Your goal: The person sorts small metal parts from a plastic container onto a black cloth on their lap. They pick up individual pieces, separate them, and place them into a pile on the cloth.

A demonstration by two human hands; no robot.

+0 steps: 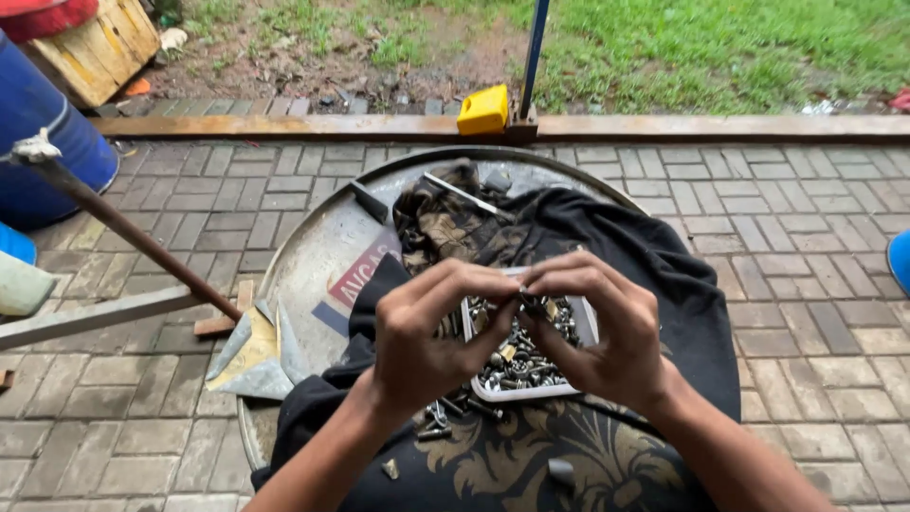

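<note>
My left hand (431, 332) and my right hand (602, 327) meet above a white rectangular tray (588, 327) filled with several bolts, nuts and screws. Both pinch a small dark bolt (531, 303) between their fingertips; most of it is hidden by the fingers. The tray rests on a black cloth with a gold pattern (531, 455), spread over a round metal drum top (313, 256). A few loose bolts (445, 412) lie on the cloth just below my left hand.
A camouflage cloth (441, 223) and a thin metal rod (464, 194) lie at the drum's far side. A rusty rod (133, 232) slants in from the left beside a blue barrel (38, 142). A yellow container (483, 109) sits by a blue pole (534, 57). Brick paving surrounds everything.
</note>
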